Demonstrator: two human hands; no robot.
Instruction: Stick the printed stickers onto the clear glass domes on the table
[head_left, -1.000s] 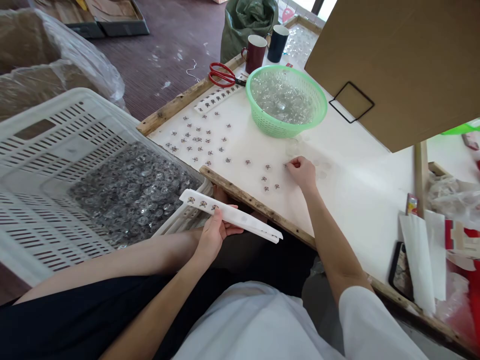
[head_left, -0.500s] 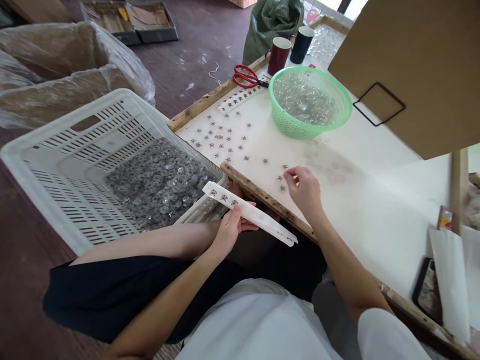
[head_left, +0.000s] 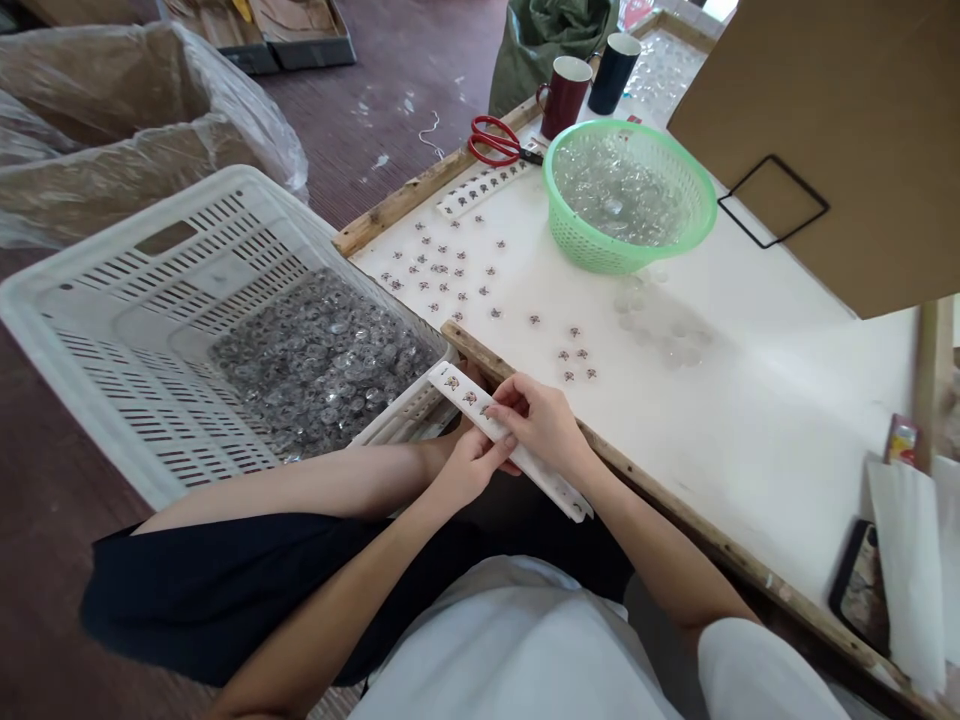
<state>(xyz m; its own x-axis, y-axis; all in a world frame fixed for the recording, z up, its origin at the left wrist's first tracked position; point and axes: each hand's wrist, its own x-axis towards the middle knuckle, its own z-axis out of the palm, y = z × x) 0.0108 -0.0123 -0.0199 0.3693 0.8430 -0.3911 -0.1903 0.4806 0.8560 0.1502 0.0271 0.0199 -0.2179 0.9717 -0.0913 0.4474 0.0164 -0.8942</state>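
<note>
My left hand point(head_left: 471, 465) is closed around a white sticker strip point(head_left: 551, 483), held over my lap beside the table edge. Small dark printed figures show at the strip's far end. My right hand point(head_left: 541, 420) has come down on the strip, thumb and fingertips pinched at one of the figures; whether it has lifted is hidden by the fingers. On the white tabletop point(head_left: 720, 430) lie several small stickers point(head_left: 574, 354) of the same print, spread toward the far left corner.
A green basket point(head_left: 607, 258) of clear discs stands on the table, with red-handled scissors point(head_left: 495, 140), another sticker strip point(head_left: 484, 188) and two mugs point(head_left: 566, 98) nearby. A white crate point(head_left: 157, 340) of clear pieces sits at left. A cardboard sheet point(head_left: 825, 120) leans at right; a phone point(head_left: 862, 585) lies near it.
My right hand has moved from the tabletop back to the strip in my left hand. More small stickers now show on the table where it was.
</note>
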